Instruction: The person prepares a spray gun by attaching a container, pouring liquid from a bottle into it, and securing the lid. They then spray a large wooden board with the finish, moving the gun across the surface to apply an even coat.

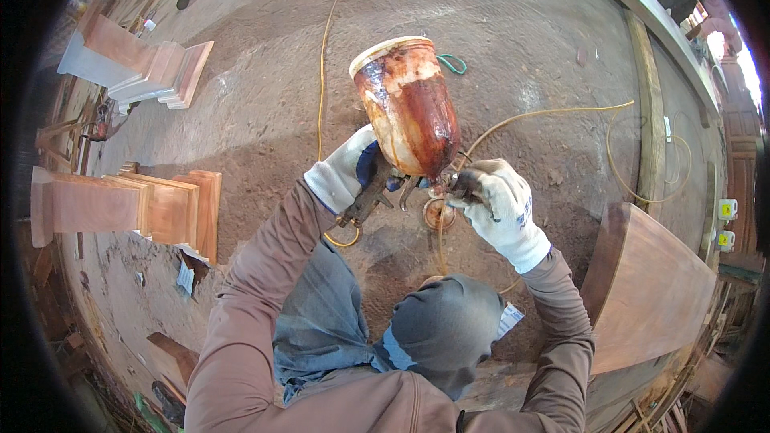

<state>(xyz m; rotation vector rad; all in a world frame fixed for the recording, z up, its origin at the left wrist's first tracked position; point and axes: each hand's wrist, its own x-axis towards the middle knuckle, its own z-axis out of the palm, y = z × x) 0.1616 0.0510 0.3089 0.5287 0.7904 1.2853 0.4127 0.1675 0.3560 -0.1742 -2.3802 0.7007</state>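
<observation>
In front of me a spray gun [367, 199] is held up, its plastic paint cup [413, 112] tilted and smeared with red-brown stain. My left hand [349, 167], in a white work glove with a dark palm, is closed round the gun just below the cup. My right hand [501, 204], gloved the same way, has its fingers bent and closed at the gun's front end, under the narrow neck of the cup. What exactly those fingers pinch is partly hidden. Beneath the hands, a small round container [438, 214] with reddish contents sits on the floor.
Yellow air hose [322, 72] snakes over the dirt floor on both sides. Stepped wooden pieces [160, 204] and a partly white one [140, 64] stand at left. A large tapered wooden block [654, 289] is at right, near long beams [648, 104]. A green loop [453, 64] shows behind the cup.
</observation>
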